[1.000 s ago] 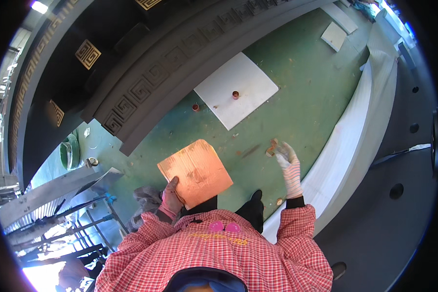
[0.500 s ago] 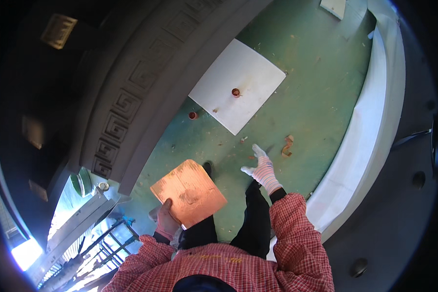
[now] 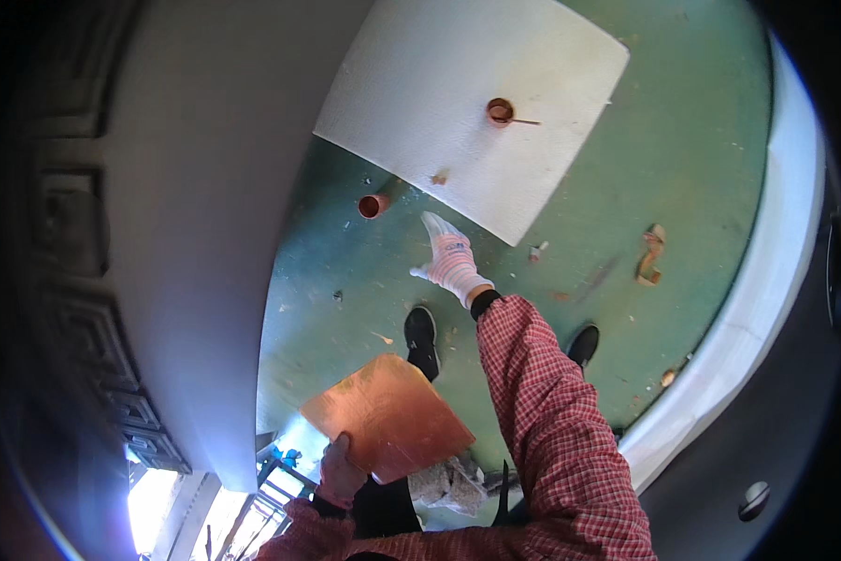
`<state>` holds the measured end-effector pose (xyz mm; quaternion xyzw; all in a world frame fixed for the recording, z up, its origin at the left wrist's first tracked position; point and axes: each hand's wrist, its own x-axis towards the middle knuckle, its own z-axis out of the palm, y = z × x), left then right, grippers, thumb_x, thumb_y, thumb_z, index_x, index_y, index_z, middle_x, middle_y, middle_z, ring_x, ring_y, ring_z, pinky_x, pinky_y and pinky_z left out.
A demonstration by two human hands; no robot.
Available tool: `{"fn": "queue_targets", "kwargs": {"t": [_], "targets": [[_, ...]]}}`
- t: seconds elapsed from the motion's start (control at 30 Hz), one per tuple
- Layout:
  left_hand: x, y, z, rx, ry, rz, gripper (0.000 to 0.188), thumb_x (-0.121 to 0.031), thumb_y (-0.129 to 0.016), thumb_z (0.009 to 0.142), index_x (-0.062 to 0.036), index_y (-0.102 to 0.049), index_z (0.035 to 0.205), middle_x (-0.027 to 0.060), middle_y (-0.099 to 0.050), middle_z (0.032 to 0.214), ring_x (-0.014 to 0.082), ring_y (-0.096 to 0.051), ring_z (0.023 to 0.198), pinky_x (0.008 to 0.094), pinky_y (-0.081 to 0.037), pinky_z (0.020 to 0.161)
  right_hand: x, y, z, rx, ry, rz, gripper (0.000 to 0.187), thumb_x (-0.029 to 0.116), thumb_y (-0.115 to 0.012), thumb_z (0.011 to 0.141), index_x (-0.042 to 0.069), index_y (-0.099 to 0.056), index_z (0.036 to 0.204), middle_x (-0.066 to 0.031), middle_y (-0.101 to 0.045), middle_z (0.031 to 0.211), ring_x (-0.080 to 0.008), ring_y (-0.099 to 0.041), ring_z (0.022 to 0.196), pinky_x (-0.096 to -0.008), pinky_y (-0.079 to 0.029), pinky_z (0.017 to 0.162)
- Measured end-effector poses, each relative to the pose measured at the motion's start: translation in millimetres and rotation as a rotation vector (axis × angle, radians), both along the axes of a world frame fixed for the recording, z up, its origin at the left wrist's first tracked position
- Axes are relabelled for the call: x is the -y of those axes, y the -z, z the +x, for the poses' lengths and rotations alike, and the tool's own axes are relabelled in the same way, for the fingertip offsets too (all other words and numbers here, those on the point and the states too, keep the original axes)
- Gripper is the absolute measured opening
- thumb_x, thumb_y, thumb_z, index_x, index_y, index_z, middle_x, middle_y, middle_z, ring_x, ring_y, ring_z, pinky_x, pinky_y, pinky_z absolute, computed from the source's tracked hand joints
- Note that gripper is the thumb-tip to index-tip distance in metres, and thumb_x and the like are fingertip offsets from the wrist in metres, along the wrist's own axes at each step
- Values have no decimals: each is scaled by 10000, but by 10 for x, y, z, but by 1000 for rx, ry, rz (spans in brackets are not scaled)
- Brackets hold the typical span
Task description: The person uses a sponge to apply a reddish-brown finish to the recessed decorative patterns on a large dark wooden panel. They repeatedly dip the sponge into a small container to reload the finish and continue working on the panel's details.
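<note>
A flat copper-coloured sheet (image 3: 392, 407) with rounded corners is gripped at its near left edge by my left hand (image 3: 341, 472), thumb on top. My right hand (image 3: 451, 260), in a white glove with pink stripes, reaches forward with fingers stretched and thumb apart, holding nothing. Just beyond it, a small reddish copper cup-like piece (image 3: 373, 207) lies tipped on the green floor, apart from the fingers. Farther off, a similar round copper piece (image 3: 501, 112), with a thin rod sticking out to the right, rests on a white square board (image 3: 420, 65).
A grey curved structure with raised key-pattern panels (image 3: 72, 220) rises at the left. A white padded edge (image 3: 719, 355) curves along the right. A torn brown scrap (image 3: 651, 254) and small debris lie on the green floor (image 3: 551, 318). Grey fluffy cloth (image 3: 450, 486) shows below the sheet.
My right hand has reached forward and left, toward the tipped copper piece. The view has come nearer to the floor and the white board. My left hand still holds the sheet.
</note>
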<state>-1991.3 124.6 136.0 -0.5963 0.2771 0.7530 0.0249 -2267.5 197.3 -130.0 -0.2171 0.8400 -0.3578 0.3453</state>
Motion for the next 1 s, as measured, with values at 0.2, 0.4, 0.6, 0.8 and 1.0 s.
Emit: {"fn": "queue_targets", "kwargs": {"t": [0.2, 0.4, 0.6, 0.8, 1.0], "targets": [[325, 252, 485, 307, 291, -119, 577, -334, -588, 832, -15, -417, 1281, 152, -514, 1251, 304, -520, 1111, 402, -448, 919, 854, 918, -101, -1, 65, -83, 1011, 310, -841, 557, 74, -296, 1375, -146, -383, 1387, -303, -385, 1268, -367, -322, 1060], [215, 177, 459, 239, -787, 47, 626, -419, -574, 826, -15, -424, 1280, 162, -500, 1265, 321, -515, 1113, 424, -456, 905, 1292, 1485, -74, -6, 126, -139, 836, 194, -801, 603, 145, -366, 1315, -95, -438, 1341, -293, -440, 1218, -436, -379, 973], [258, 443, 447, 366, -116, -370, 691, -441, -594, 816, -25, -379, 1323, 143, -455, 1313, 294, -455, 1176, 414, -396, 971, 1608, 1647, -67, -95, 213, -253, 452, 165, -708, 708, 155, -529, 1122, -94, -587, 1094, -286, -540, 1064, -404, -440, 873], [238, 406, 184, 169, -72, -199, 753, -477, -609, 808, -45, -340, 1362, 108, -409, 1364, 243, -391, 1236, 386, -332, 1030, 1414, 1351, 51, -28, 193, -304, 335, 236, -739, 664, 133, -614, 957, -97, -625, 978, -288, -588, 949, -375, -475, 812], [28, 318, -122, 47, 113, -93, 642, -386, -539, 875, -14, -324, 1352, 152, -426, 1348, 311, -428, 1222, 444, -345, 1031, 139, 637, 568, 7, 268, -351, 396, 245, -756, 624, 117, -599, 964, -107, -614, 985, -297, -583, 945, -386, -472, 825]]}}
